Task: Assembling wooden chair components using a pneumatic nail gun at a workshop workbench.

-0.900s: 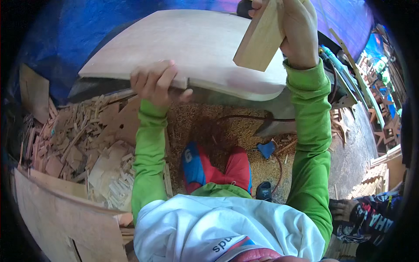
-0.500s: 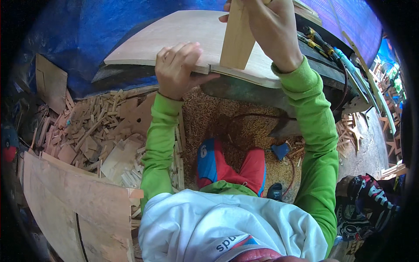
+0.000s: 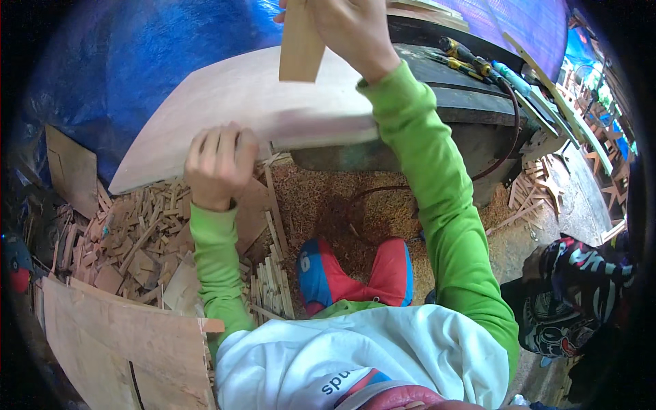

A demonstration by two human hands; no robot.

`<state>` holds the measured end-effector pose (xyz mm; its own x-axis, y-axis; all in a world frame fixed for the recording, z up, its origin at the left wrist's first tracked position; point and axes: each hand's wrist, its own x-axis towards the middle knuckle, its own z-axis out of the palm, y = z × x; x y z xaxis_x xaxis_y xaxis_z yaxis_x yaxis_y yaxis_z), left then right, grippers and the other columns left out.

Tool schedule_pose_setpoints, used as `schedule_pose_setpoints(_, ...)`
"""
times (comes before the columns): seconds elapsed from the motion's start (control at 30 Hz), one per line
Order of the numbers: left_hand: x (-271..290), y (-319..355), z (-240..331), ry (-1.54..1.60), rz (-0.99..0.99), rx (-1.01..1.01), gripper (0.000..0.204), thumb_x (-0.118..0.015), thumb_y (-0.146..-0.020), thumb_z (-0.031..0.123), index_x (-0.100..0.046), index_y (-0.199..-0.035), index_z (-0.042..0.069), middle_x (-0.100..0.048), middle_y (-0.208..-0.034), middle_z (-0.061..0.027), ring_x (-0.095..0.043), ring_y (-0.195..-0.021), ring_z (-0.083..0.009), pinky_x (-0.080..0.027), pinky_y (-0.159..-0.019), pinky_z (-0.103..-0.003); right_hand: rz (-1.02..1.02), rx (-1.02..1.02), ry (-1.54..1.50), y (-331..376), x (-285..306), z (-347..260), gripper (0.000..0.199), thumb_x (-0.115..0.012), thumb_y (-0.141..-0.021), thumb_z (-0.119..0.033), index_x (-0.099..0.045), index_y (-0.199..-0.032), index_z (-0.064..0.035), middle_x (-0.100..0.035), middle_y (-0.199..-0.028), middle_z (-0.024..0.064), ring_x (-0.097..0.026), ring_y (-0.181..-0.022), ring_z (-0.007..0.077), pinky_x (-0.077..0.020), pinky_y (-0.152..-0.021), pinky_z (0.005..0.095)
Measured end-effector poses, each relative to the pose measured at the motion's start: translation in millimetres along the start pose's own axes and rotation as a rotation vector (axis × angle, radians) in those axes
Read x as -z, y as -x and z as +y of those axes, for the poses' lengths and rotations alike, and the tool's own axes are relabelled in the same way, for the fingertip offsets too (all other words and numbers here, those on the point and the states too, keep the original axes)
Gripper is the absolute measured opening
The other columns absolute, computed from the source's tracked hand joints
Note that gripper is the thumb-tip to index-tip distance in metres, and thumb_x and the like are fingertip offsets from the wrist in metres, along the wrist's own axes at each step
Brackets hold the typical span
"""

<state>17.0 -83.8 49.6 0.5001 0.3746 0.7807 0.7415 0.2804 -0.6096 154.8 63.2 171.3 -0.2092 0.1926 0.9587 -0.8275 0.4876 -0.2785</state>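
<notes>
A pale, thin wooden panel (image 3: 184,113) with a curved outer edge lies over the dark workbench (image 3: 444,96), its left end reaching past the bench and tilted downward. My left hand (image 3: 220,164) is closed over its near edge, fingers on top and the thumb's side hidden. Above the panel, my right hand (image 3: 355,34) grips a light wooden block (image 3: 299,51), whose lower end points toward me. Whether the block touches the panel I cannot tell. Motion blurs the panel's near right part.
Pliers and other hand tools (image 3: 471,61) lie on the bench at right, beside a hose (image 3: 514,130). Wood offcuts (image 3: 147,232) are heaped below left. A large board (image 3: 123,335) stands near left. Blue tarpaulin (image 3: 137,61) hangs behind. Dark printed fabric (image 3: 567,301) is at lower right.
The panel has shifted left, its left end swinging down toward me, with my left hand on it. My right hand has carried the block left and away from the panel's near edge.
</notes>
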Motion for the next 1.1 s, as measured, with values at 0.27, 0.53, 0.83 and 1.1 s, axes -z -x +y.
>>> schedule_pose_setpoints(0.27,-59,3,6,0.007,-0.008,0.024,0.009,-0.059,-0.073,0.013,-0.051,-0.07,0.009,-0.051,-0.067,-0.0019,-0.054,-0.06,-0.015,-0.046,-0.054,-0.027,0.038,-0.159,-0.074,-1,-3,35,0.021,-0.058,-0.088,-0.019,-0.045,-0.096,-0.0042,-0.053,-0.069,0.0046,-0.056,-0.055,0.0129,-0.0491,-0.044,0.0266)
schedule_pose_setpoints(0.53,-43,-12,14,0.338,-0.016,0.177,0.031,-0.064,-0.078,0.037,-0.059,-0.076,0.006,-0.061,-0.075,-0.0064,-0.059,-0.064,-0.0223,-0.049,-0.056,-0.032,-0.018,-0.325,-0.248,3,21,39,0.02,-0.06,-0.085,-0.018,-0.049,-0.094,-0.0047,-0.054,-0.068,0.0063,-0.057,-0.056,0.0163,-0.0513,-0.045,0.0303)
schedule_pose_setpoints(0.83,-70,-53,-15,1.264,-0.244,0.588,0.034,-0.066,-0.08,0.029,-0.065,-0.097,0.0,-0.067,-0.089,-0.0105,-0.063,-0.081,-0.0194,-0.045,-0.081,-0.035,-0.025,-0.212,-0.102,11,18,48,0.02,-0.057,-0.087,-0.015,-0.045,-0.098,-0.0029,-0.053,-0.069,0.0069,-0.057,-0.053,0.0157,-0.0504,-0.043,0.0273)
schedule_pose_setpoints(1.1,-61,-55,-11,1.441,-0.494,0.727,0.032,-0.068,-0.079,0.021,-0.063,-0.096,-0.006,-0.064,-0.08,-0.0084,-0.06,-0.074,-0.0125,-0.049,-0.064,-0.025,0.025,-0.257,-0.099,13,19,43,0.022,-0.056,-0.088,-0.019,-0.045,-0.096,-0.0025,-0.052,-0.068,0.0058,-0.056,-0.053,0.0147,-0.051,-0.043,0.026)
